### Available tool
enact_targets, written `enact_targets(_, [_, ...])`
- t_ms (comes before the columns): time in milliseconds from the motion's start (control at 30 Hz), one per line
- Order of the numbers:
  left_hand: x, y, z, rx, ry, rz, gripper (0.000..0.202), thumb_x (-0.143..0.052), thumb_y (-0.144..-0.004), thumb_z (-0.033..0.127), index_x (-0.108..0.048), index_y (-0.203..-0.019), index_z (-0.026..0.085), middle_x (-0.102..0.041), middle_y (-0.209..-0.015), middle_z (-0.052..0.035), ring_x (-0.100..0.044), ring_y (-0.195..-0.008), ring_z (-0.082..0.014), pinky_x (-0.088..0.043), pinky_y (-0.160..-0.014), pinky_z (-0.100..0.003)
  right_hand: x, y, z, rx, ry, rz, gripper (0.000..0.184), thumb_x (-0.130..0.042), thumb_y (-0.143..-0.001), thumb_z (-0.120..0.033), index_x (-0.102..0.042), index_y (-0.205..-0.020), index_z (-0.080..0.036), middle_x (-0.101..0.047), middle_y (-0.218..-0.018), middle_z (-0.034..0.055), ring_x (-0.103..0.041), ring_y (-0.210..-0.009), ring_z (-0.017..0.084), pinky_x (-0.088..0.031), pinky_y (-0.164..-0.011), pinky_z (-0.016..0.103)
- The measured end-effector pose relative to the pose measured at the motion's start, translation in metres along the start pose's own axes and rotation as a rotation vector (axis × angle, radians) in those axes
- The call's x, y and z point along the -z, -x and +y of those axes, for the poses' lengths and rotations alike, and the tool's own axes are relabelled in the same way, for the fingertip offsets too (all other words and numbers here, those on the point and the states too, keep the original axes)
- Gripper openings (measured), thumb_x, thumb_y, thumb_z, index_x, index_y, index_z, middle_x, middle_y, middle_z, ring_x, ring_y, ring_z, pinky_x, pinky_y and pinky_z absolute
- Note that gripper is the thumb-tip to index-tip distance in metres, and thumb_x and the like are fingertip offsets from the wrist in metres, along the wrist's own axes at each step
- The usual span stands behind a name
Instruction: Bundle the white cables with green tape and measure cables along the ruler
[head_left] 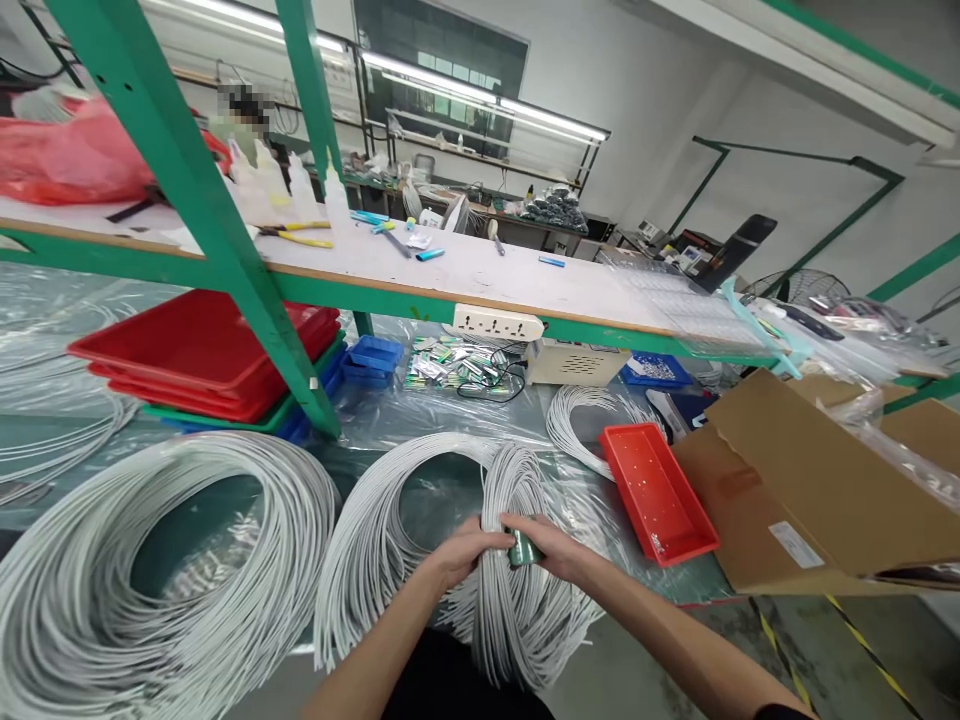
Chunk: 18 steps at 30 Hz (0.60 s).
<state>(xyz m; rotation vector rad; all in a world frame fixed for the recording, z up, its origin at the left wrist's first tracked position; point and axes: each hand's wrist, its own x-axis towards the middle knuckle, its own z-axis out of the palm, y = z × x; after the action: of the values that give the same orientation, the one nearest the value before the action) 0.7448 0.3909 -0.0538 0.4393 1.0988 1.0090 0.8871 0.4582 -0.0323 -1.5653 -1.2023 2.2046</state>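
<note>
In front of the body, between the two hands: a bundle of white cables point(495, 600), bent into a tall, narrow loop above the near part of the table point(420, 410). With the long axis going from the body side away toward the back of the table, so passing between the hands and not pointing sideways to either.

On the left flank of the bundle, the left hand point(459, 556): clamped on the strands, with the thumb laid over them. On the right flank, the right hand point(551, 548): clamped on a small dark green roll point(525, 549), with fingertips reaching to the strands. For the roll, a place just right of the bundle, close against it; exact kind not possible to tell. In nearness, both hands at the bundle, but the left with the fuller grip on it.

Just beside the left hand, a middle coil point(367, 530) of similar white cable. Farther left, a larger coil point(60, 560), with cable ends inside its opening. Beyond the right hand, a smaller coil point(564, 432), then a red tray point(656, 490) with small white bits, then an open cardboard box point(810, 480).

Toward the back, a stack of red trays point(180, 345) at left and a pile of small parts point(457, 362) near the middle. Above, on a raised shelf point(465, 270), white squeeze bottles point(300, 190) and yellow-handled pliers point(304, 241).
</note>
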Motion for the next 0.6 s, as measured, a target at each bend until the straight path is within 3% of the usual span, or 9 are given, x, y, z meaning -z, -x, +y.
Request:
enact_targets(233, [-0.004,0.0,0.006,-0.104,-0.04,-0.206,0.044,-0.085,-0.054,0.023,-0.073,-0.096,0.012,-0.075,-0.091,-0.0087,-0.066,-0.094,-0.0274,-0.047,-0.091,-0.037,0.011,0.008,-0.012,0.087,0.256,0.07,0.034,-0.088,-0.065,-0.038,-0.065,-0.065,-0.012,-0.064,-0.063,0.0064,-0.059,-0.056,0.018,-0.043,-0.044,0.024])
enact_targets(367, [-0.01,-0.002,0.005,-0.111,-0.053,-0.18,0.039,-0.083,-0.05,0.019,-0.074,-0.088,0.013,-0.073,-0.082,-0.0048,-0.065,-0.086,-0.0252,-0.048,-0.087,-0.035,0.007,0.012,-0.018,0.201,0.608,0.132,0.031,-0.083,-0.067,-0.036,-0.06,-0.056,-0.017,-0.059,-0.056,0.0016,-0.058,-0.058,0.018,-0.039,-0.049,0.025])
enact_targets(467, [-0.006,-0.005,0.001,-0.163,-0.181,-0.164,0.033,-0.08,-0.05,0.017,-0.073,-0.082,0.013,-0.07,-0.075,-0.0024,-0.063,-0.079,-0.0229,-0.047,-0.078,-0.033,0.006,0.017,-0.033,0.446,0.822,0.209,0.038,-0.087,-0.053,-0.022,-0.05,-0.05,-0.021,-0.052,-0.052,0.0011,-0.061,-0.069,0.025,-0.044,-0.059,0.028])
enact_targets(533, [0.004,-0.008,-0.003,-0.165,-0.289,-0.137,0.03,-0.08,-0.052,0.018,-0.072,-0.08,0.013,-0.068,-0.074,-0.0025,-0.061,-0.076,-0.0221,-0.046,-0.073,-0.032,0.017,0.022,-0.053,0.57,0.863,0.272,0.044,-0.088,-0.042,-0.012,-0.047,-0.05,-0.023,-0.05,-0.054,0.0011,-0.061,-0.08,0.03,-0.046,-0.067,0.031])
enact_targets(600, [0.017,-0.009,-0.007,-0.115,-0.34,-0.076,0.026,-0.08,-0.053,0.021,-0.069,-0.075,0.013,-0.065,-0.07,-0.0028,-0.06,-0.073,-0.0218,-0.045,-0.069,-0.031,0.04,0.028,-0.075,0.579,0.84,0.297,0.047,-0.09,-0.037,-0.011,-0.047,-0.049,-0.024,-0.047,-0.052,0.0,-0.061,-0.083,0.032,-0.047,-0.07,0.033])
